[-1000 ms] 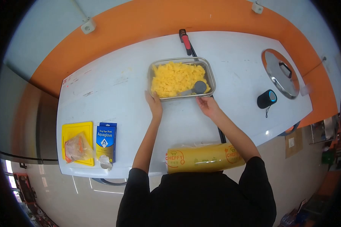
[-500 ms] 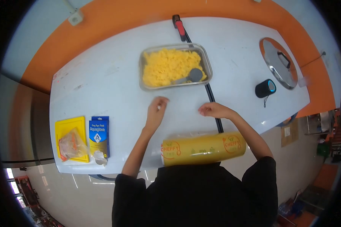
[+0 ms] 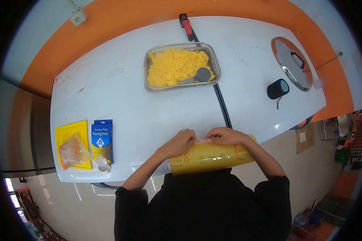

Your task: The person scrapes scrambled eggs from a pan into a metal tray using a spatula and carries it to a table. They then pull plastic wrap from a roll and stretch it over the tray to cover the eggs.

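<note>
A large yellow roll of cling film (image 3: 213,157) with red "CHEFFY" print lies at the table's near edge, against the black shirt. At its far side my left hand (image 3: 182,142) is closed in a pinch. Close to it on the right, my right hand (image 3: 224,136) also pinches, with a bit of clear film bunched between the two. Beyond them stands a clear rectangular tray (image 3: 150,87) filled with crumbly yellow food (image 3: 175,66). A grey scoop (image 3: 203,75) rests on the food at the right.
At left are a yellow cutting board (image 3: 84,125) with a plastic bag (image 3: 73,150) on it and a blue Aquaglove box (image 3: 102,138). A black speaker (image 3: 277,89) and a steel lid (image 3: 291,64) are at right. A black strip with a red-handled part (image 3: 187,28) crosses the table.
Both hands have come back from near the tray to the roll and closed on the film's edge. The view has shifted slightly.
</note>
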Demonstrator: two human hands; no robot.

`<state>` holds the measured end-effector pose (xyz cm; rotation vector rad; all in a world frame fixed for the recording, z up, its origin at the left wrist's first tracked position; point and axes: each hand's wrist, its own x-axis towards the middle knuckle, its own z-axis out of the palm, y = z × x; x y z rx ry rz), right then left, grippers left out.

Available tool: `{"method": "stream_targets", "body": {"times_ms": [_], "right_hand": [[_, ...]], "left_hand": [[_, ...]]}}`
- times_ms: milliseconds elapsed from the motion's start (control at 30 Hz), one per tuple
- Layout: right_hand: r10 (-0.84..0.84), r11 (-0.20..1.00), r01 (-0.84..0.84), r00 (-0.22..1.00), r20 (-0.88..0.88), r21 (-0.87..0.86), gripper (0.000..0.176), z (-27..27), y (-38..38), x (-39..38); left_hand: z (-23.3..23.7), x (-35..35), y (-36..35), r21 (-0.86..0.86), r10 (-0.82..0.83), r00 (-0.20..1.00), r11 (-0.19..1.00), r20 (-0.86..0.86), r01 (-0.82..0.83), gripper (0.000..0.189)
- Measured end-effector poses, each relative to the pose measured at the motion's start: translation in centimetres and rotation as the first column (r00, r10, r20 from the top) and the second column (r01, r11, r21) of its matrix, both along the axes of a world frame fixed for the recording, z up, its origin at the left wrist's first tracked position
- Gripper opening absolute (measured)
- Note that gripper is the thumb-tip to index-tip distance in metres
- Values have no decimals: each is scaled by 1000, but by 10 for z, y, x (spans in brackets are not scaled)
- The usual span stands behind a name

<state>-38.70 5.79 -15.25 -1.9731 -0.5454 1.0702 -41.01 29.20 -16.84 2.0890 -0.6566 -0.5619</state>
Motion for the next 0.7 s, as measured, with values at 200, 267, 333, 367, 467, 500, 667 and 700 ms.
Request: {"method": "stream_targets", "body": {"times_ms": [200,267,333,367,467,500,667,700], "right_hand": [[-131,989,134,990,-43,57,18,-6,10,-6],[-266,964,264,946,187,34,17,2,14,-13],[-293,956,285,934,207,66,16,11,11,-17],[-330,944,316,918,218,99,14,12,8,-19],[-472,863,404,858,200,303,12,6,-2,-26],[-472,863,406,859,196,301,12,9,-4,-27],[-603,738,543,798,28,401,9,50,-9,-36],[-612,732,554,791,23,397,9,54,-10,-37]], "left_hand": [[9,-8,12,127,54,994,991,-94,-42,24],[2,-10,11,73,21,994,997,-105,-13,25],[5,-10,10,18,-12,993,1000,-118,15,26],[9,-11,10,-13,-36,992,999,-119,35,24],[20,-10,10,-48,-93,992,995,-88,89,19],[21,-9,9,-51,-131,990,990,-52,129,18],[29,-19,2,-114,-160,987,981,-29,155,13],[32,-21,1,-113,-122,990,987,-76,113,12]]}}
